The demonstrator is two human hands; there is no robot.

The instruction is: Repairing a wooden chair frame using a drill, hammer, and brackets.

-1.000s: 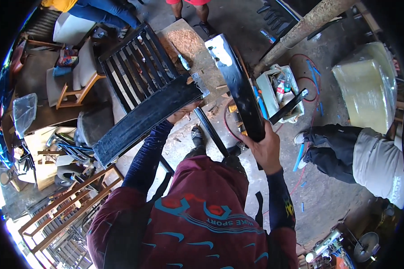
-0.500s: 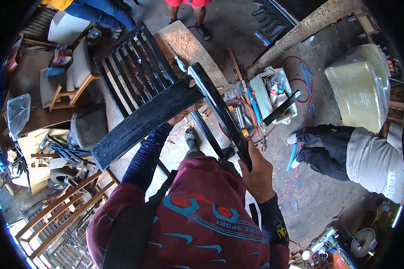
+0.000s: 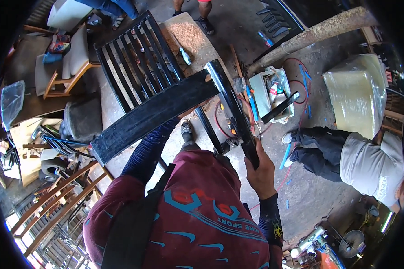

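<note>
Black board (image 3: 157,120) at 10 o'clock, its 2 o'clock end meeting bar (image 3: 236,112). Right hand (image 3: 261,174) curled round bar's 5 o'clock end; left hand (image 3: 187,112) under board, can't tell grip. Slatted frame (image 3: 141,66) at 11, crate (image 3: 259,95) at 2.

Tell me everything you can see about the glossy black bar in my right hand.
The bar is long, narrow and slightly curved, glossy black like painted wood, with pale glare near its rounded far end. It slants from upper left to lower right. Your right hand holds its near end; its far part meets the black board in view, but whether they touch is unclear.
</note>
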